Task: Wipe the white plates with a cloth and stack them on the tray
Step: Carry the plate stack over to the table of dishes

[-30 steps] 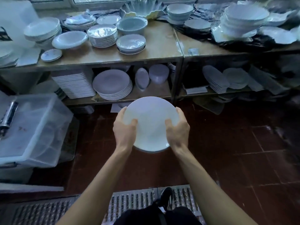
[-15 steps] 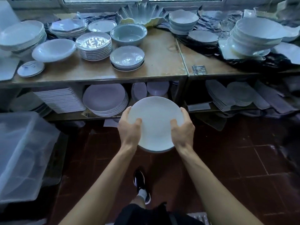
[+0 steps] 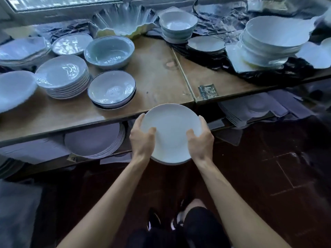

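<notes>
white plate (image 3: 171, 127), hands (image 3: 142, 140) covering its sides

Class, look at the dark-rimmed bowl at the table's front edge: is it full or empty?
Empty. The bowl shows bare glazed inside, only light reflections, and it sits on another dish on the table.

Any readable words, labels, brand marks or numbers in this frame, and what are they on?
No text can be read.
Dark printed label on the wooden table: marks too blurred to read.
White plate held in the hands: no visible marking.
</notes>
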The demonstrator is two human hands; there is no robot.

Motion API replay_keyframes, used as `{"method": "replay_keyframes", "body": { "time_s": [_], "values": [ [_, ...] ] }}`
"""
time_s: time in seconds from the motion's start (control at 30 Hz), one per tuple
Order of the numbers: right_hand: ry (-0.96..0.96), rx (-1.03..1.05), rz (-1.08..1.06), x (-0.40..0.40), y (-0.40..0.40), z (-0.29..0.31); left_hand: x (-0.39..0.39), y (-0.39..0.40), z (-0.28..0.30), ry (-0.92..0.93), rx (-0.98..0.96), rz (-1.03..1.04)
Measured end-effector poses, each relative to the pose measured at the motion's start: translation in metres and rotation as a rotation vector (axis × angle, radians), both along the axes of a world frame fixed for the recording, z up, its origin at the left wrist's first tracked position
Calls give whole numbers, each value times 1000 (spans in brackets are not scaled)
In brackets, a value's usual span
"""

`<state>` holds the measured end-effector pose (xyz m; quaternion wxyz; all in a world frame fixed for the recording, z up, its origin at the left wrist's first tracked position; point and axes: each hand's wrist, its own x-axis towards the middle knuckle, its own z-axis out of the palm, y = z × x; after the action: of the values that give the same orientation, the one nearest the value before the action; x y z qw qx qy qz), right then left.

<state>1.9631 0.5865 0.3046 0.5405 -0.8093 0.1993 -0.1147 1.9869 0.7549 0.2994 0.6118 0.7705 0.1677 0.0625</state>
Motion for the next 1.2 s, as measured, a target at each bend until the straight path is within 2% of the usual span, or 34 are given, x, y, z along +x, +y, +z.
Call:
{"method": "replay_keyframes", "body": {
  "time_s": [0.3, 0.5, 0.73, 0.93, 1.2],
  "values": [
    [1, -1, 62, 140, -71, -13, 131, -73, -12, 28, 8, 28],
    [14, -6, 106, 218, -87, -13, 195, -92, -8, 14, -33, 115],
    [75, -67, 159, 298, -75, -34, 266, -81, -29, 115, -48, 214],
    [126, -82, 174, 359, -55, -54, 328, -58, -55, 133, -98, 197],
    [185, -85, 202, 413, -38, -81, 385, -40, -83, 196, -60, 160]
  ]
}}
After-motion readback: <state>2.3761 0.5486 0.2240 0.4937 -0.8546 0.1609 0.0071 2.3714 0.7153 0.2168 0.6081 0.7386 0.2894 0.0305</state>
